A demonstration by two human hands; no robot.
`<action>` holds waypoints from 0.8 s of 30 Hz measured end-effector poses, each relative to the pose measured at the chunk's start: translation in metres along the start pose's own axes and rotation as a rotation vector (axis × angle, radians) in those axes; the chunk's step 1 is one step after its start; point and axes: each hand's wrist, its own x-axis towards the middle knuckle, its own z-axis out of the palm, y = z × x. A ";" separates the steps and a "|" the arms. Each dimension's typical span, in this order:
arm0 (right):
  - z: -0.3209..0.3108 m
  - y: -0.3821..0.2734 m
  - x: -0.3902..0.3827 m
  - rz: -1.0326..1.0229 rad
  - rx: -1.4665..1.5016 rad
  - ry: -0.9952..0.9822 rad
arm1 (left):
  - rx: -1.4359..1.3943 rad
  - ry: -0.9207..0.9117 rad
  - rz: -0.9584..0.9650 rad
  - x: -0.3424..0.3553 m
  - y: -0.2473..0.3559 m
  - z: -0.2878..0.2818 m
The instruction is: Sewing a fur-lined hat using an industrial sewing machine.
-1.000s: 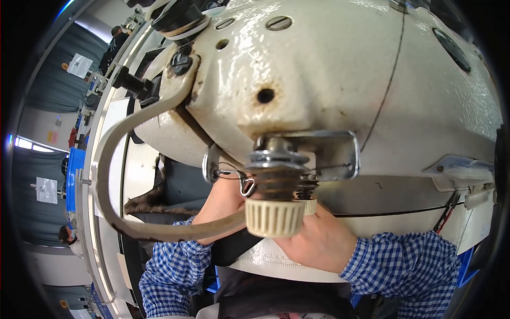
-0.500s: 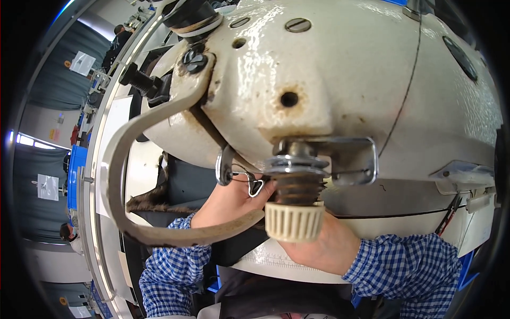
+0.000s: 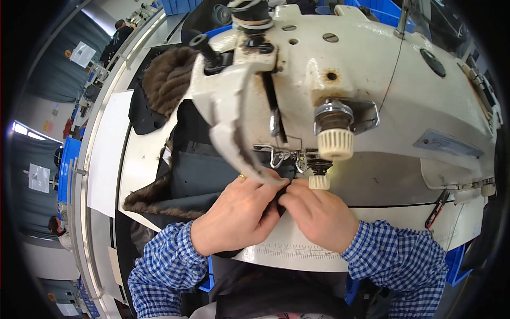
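Note:
Below the head of a cream-white sewing machine point(image 3: 382, 64), both hands meet at the edge of a dark grey fabric piece point(image 3: 194, 173) bordered with brown fur point(image 3: 154, 204). My left hand point(image 3: 236, 212) lies on the cloth, its fingers closed at the dark edge; a ring shows on one finger. Close on its right, my right hand point(image 3: 321, 215) has its fingertips pinched on the same dark edge. The exact spot between the fingertips is partly hidden. A curved pale metal arm point(image 3: 228, 117) passes in front of the fabric, its tip over my left fingers.
Behind on the left lies a brown fur piece point(image 3: 167, 80) with black cloth. Red-and-black snips point(image 3: 437, 208) rest at the right. A ruler scale point(image 3: 295, 251) runs along the table's front. Ribbed tension knobs point(image 3: 336, 144) jut out above my right hand. People sit far left.
My view has drawn back, so the machine appears smaller and farther right. Both hands, earlier half hidden by the curved arm and knob, now show almost wholly, still together at the fabric.

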 end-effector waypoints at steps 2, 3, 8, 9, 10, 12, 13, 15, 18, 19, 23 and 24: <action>0.005 0.000 -0.003 0.185 0.097 0.097 | 0.049 -0.011 0.013 -0.004 0.006 0.001; 0.008 0.002 -0.004 0.177 0.078 0.187 | 0.099 -0.035 0.047 -0.006 0.004 0.003; 0.004 0.001 -0.001 0.178 -0.045 0.033 | 0.251 -0.045 0.092 -0.016 0.015 0.007; 0.005 0.001 -0.002 0.140 -0.124 0.030 | 0.345 0.002 0.111 -0.021 0.013 0.010; 0.004 0.002 -0.003 0.104 -0.203 0.026 | 0.435 0.049 0.131 -0.023 0.013 0.014; 0.003 0.004 -0.002 0.078 -0.237 0.025 | 0.505 0.054 0.061 -0.031 0.021 0.015; 0.003 0.004 -0.001 0.076 -0.236 0.016 | 0.584 0.036 -0.012 -0.035 0.023 0.015; 0.003 0.005 -0.001 0.072 -0.238 -0.006 | 0.546 0.065 0.018 -0.037 0.015 0.021; -0.003 0.006 0.000 0.048 -0.233 -0.012 | 0.526 0.081 0.081 -0.034 0.022 0.025; -0.005 0.009 -0.003 0.043 -0.198 -0.012 | 0.534 0.067 0.108 -0.033 0.024 0.028; -0.008 0.013 -0.001 0.029 -0.192 -0.050 | 0.515 0.107 0.134 -0.034 0.022 0.028; -0.009 0.012 0.000 0.027 -0.189 -0.050 | 0.517 0.106 0.131 -0.035 0.022 0.026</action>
